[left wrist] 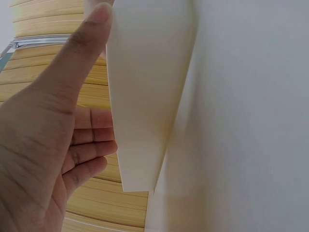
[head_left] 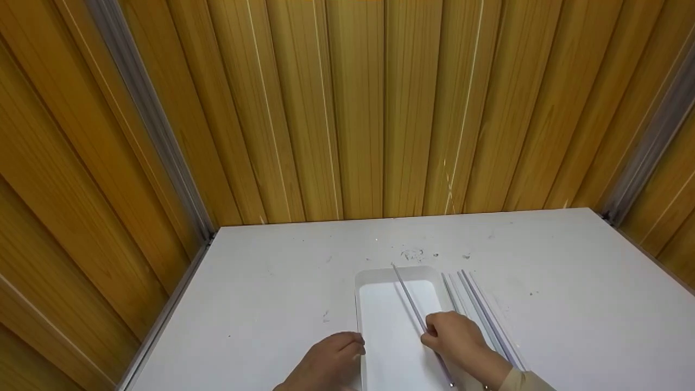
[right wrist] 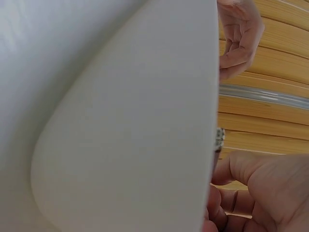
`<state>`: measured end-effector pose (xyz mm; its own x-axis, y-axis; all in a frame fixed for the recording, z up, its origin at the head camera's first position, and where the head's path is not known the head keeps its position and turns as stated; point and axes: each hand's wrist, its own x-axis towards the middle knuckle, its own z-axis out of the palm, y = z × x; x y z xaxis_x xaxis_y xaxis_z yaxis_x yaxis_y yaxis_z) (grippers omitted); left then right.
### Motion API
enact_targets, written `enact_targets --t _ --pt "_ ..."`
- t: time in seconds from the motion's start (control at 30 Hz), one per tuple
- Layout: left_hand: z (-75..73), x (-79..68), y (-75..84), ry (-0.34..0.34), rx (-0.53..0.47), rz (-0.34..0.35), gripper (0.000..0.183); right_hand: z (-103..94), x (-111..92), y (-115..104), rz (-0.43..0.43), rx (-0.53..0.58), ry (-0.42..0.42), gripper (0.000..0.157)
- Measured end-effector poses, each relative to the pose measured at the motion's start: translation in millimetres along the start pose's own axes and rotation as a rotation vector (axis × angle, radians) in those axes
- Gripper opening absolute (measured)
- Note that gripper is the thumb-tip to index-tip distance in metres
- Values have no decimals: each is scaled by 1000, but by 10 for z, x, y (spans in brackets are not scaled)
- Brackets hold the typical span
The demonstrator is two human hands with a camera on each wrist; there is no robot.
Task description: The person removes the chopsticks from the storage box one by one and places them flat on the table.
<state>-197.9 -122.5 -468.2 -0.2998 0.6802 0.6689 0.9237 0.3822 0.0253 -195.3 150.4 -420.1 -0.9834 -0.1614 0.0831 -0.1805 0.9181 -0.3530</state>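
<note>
A long white rectangular tray stands on the table. My right hand grips a thin, straight, greyish-lilac rod near its lower part, slanting over the tray's interior. In the right wrist view the rod's end looks metallic and pokes out past the tray wall, which hides part of the fingers. At the tray's left side, my left hand has its fingertips at the rim. The left wrist view has the thumb and fingers extended, their tips against the upper edge of the tray wall.
Several similar thin rods lie side by side along the tray's right side, partly under my right forearm. The white table carries small dark marks behind the tray. A wood-patterned wall rises at the table's back edge.
</note>
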Motion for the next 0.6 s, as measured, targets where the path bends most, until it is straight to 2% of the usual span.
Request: enact_targets --t 0.27,0.6 --pt "9 10 25 -22 -8 -34 53 -22 6 65 34 -10 -1 31" --pt "-4 12 28 -34 -17 -38 55 -82 0 152 54 -18 -5 31"
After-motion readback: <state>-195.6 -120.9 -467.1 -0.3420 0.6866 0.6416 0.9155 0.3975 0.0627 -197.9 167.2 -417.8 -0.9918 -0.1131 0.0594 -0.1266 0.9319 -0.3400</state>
